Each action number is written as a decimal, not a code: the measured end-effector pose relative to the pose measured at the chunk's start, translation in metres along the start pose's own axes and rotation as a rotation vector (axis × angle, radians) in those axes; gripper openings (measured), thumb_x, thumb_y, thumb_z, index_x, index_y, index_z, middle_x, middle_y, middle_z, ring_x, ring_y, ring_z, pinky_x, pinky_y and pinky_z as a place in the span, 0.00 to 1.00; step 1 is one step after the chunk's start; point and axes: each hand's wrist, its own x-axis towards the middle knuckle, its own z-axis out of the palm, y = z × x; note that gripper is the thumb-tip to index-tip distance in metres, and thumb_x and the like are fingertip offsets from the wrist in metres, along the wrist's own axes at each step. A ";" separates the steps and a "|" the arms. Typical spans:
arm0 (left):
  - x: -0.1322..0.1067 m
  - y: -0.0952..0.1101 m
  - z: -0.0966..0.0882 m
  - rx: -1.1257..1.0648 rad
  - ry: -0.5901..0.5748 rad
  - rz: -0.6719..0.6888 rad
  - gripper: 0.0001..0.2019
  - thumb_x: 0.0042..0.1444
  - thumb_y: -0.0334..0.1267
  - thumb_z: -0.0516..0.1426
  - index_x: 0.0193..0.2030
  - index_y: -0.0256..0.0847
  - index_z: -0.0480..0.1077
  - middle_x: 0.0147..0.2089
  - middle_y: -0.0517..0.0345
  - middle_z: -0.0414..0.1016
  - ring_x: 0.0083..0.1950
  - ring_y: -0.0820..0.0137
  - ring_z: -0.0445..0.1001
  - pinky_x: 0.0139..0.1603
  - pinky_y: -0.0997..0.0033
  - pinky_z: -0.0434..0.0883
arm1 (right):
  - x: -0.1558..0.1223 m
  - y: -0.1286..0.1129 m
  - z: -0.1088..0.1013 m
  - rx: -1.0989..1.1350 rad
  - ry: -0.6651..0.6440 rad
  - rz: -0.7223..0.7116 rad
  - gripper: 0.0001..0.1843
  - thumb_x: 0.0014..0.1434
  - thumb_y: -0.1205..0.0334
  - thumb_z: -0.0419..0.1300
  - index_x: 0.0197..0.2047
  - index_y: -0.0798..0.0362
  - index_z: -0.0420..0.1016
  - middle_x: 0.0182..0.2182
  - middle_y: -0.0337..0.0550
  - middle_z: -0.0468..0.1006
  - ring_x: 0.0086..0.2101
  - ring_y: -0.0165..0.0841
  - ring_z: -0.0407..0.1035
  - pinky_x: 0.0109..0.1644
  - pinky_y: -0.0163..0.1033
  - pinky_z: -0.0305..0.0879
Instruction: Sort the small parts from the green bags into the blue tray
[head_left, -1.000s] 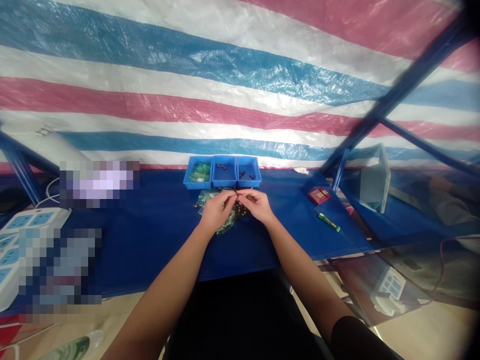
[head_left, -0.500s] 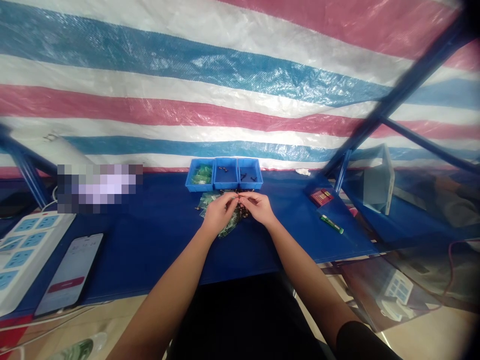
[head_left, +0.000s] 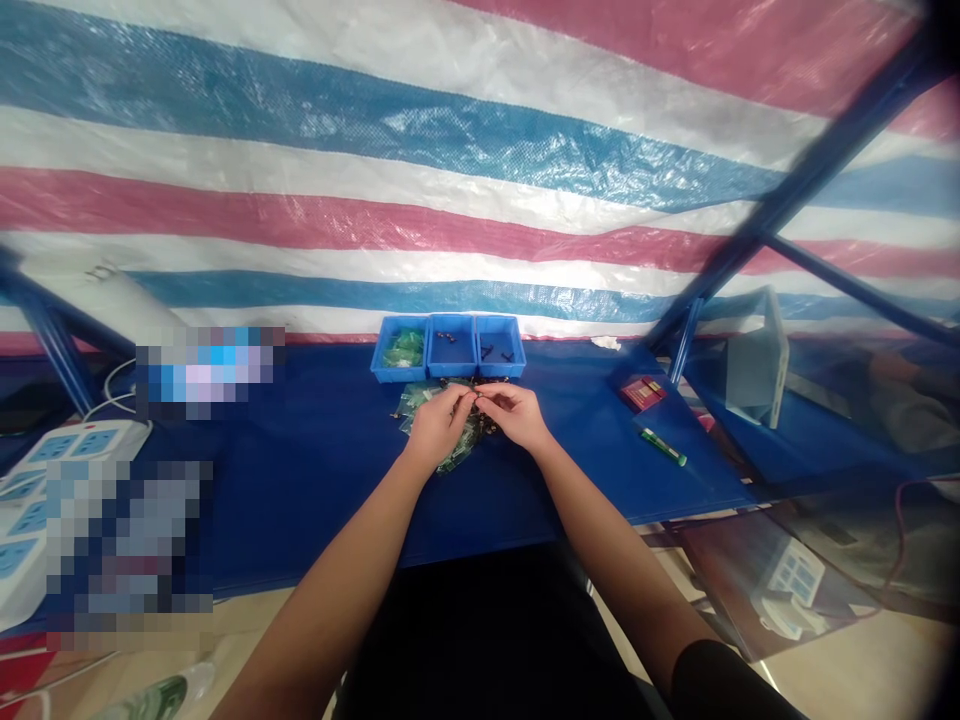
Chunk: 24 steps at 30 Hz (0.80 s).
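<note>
Head view: a blue table [head_left: 315, 470] spreads under both hands. Just beyond the fingertips, three blue open-topped bins [head_left: 453, 371] stand side by side. Left hand [head_left: 439, 425] and right hand [head_left: 517, 415] meet, each thumb and forefinger pinched together. Under and around the left hand lie clear plastic bags [head_left: 456, 458], limp and probably slippery; between the hands, loose dark parts [head_left: 487, 424]. Clamped where the fingertips meet is one small dark part [head_left: 477, 396], presumably light and stiff, best gripped by its ends. Mostly covered, its long axis and pointing direction cannot be told.
</note>
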 end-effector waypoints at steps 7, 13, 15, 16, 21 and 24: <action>0.000 -0.004 0.003 -0.022 0.056 -0.007 0.14 0.65 0.47 0.51 0.51 0.45 0.71 0.43 0.58 0.78 0.36 0.71 0.75 0.34 0.74 0.68 | 0.001 -0.003 -0.001 -0.023 0.011 -0.006 0.17 0.51 0.52 0.69 0.43 0.50 0.81 0.34 0.42 0.81 0.33 0.33 0.75 0.41 0.41 0.74; 0.000 -0.005 0.005 -0.043 0.068 0.039 0.13 0.66 0.45 0.52 0.50 0.44 0.72 0.42 0.57 0.79 0.36 0.72 0.75 0.35 0.75 0.69 | 0.002 -0.006 0.000 -0.017 0.034 0.039 0.18 0.50 0.50 0.69 0.42 0.50 0.81 0.33 0.42 0.81 0.31 0.32 0.74 0.40 0.40 0.74; 0.001 -0.004 0.005 -0.039 0.074 0.045 0.12 0.66 0.44 0.52 0.49 0.44 0.72 0.42 0.58 0.79 0.35 0.73 0.75 0.35 0.75 0.68 | 0.002 -0.006 0.001 -0.002 0.033 0.048 0.18 0.50 0.49 0.69 0.41 0.51 0.81 0.32 0.41 0.80 0.30 0.32 0.74 0.39 0.40 0.73; 0.001 -0.004 0.005 -0.033 0.075 0.048 0.11 0.66 0.43 0.51 0.48 0.44 0.72 0.41 0.58 0.78 0.35 0.73 0.74 0.35 0.75 0.68 | 0.002 -0.006 0.001 0.008 0.027 0.047 0.18 0.50 0.50 0.69 0.41 0.51 0.81 0.31 0.41 0.80 0.30 0.32 0.74 0.39 0.39 0.73; 0.001 -0.002 0.003 0.005 0.044 0.056 0.11 0.66 0.43 0.50 0.46 0.44 0.72 0.40 0.59 0.77 0.34 0.72 0.73 0.36 0.74 0.66 | 0.000 -0.003 0.002 0.029 0.009 0.005 0.17 0.50 0.52 0.70 0.42 0.50 0.81 0.33 0.41 0.80 0.33 0.32 0.74 0.42 0.40 0.73; 0.001 0.000 0.003 0.007 0.022 0.036 0.12 0.66 0.44 0.49 0.46 0.43 0.71 0.39 0.58 0.77 0.33 0.72 0.72 0.34 0.74 0.66 | 0.000 -0.002 0.002 -0.023 0.023 -0.001 0.16 0.51 0.51 0.69 0.40 0.51 0.80 0.34 0.42 0.80 0.35 0.33 0.74 0.44 0.40 0.73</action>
